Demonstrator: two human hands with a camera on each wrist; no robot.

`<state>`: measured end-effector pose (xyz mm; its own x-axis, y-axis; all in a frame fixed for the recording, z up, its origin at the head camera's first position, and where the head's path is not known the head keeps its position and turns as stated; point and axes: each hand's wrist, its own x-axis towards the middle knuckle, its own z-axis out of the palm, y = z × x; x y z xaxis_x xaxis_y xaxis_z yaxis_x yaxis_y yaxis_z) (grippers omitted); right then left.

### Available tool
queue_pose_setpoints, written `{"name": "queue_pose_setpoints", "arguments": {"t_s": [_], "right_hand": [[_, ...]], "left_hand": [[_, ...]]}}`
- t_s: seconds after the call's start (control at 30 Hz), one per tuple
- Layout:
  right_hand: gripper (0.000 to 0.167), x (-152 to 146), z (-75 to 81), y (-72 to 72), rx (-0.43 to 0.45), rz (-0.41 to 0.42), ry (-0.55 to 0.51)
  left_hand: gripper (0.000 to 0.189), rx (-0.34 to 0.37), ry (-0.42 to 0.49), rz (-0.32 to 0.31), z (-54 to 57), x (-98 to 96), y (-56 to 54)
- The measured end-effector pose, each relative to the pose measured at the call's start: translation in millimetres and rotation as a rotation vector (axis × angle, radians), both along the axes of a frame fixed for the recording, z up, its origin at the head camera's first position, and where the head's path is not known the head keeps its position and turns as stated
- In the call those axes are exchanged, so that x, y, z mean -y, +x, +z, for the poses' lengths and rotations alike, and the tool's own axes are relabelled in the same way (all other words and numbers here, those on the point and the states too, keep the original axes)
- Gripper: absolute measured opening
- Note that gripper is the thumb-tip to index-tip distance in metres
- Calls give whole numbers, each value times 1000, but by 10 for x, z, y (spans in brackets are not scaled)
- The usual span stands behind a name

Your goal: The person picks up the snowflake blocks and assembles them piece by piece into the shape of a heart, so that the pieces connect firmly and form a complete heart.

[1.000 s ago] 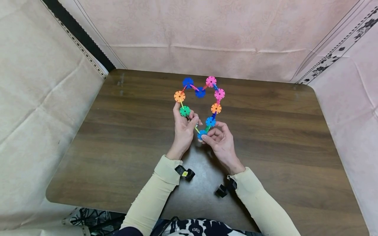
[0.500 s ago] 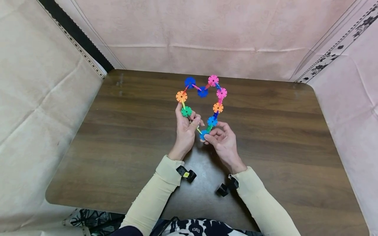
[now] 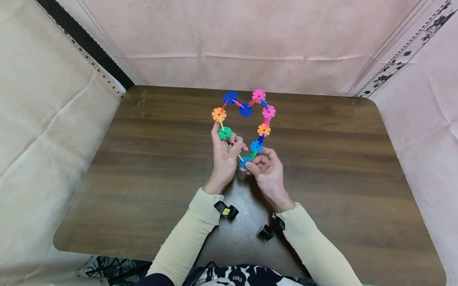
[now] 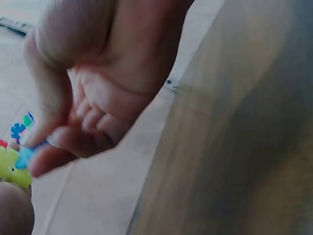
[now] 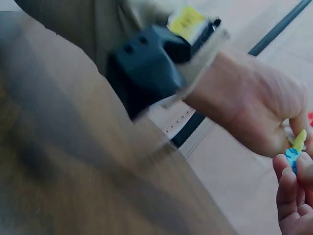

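A heart-shaped loop of notched plastic discs, snowflake connectors (image 3: 263,130), is held up above the table. Flat connectors seen edge-on join the orange, green, blue and pink ones. My left hand (image 3: 224,159) holds the lower left side, index finger reaching up behind the orange disc (image 3: 219,114) and thumb bent below the green disc (image 3: 225,133); the part under its thumb is hidden. With thumb and fingers my right hand (image 3: 269,174) pinches the light-blue disc (image 3: 245,162) at the bottom tip. A yellow connector (image 5: 300,140) meets that blue disc (image 5: 292,157) in the right wrist view.
The brown wooden table (image 3: 150,178) lies beneath both hands. Pale cloth curtains (image 3: 222,43) hang behind and at both sides. Black cameras (image 3: 229,211) are strapped at the wrists, and dark cables (image 3: 107,267) lie below the table's front left edge.
Both hands keep the same hold on the loop. Loop and hands have shifted only slightly, and the head view has tilted a little.
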<state>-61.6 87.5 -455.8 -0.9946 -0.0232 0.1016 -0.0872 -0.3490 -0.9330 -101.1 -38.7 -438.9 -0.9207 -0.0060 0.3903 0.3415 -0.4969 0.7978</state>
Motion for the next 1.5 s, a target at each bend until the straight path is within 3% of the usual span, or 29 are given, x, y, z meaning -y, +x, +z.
{"name": "queue_pose_setpoints", "arguments": {"t_s": [0.13,0.27,0.4,0.5,0.63,0.8,1.23,1.33,1.4,1.5], "right_hand": [[43,68,56,-27,-105,5,-40],[44,66,81,-34,-152,-17,-30],[45,76,77,-23,-130,-31,-28],[43,97,62,-8,-86,-40,-35],[26,119,51,10,-4,-19,28],[22,116,83,30,19,13,120],[20,100,142,59,8,25,31],[19,45,118,32,36,75,95],[19,-12,105,10,45,122,192],[28,-118,100,-31,27,187,289]], "left_hand": [[73,18,85,-4,75,71,-18],[76,95,109,-48,138,105,11],[78,149,193,-56,164,104,38],[77,142,259,-49,162,104,45],[75,111,318,-56,153,130,39],[70,89,329,-72,157,151,28],[65,94,319,-72,165,50,77],[65,97,300,-74,143,69,82],[64,100,295,-82,125,95,83],[63,105,304,-107,122,128,75]]}}
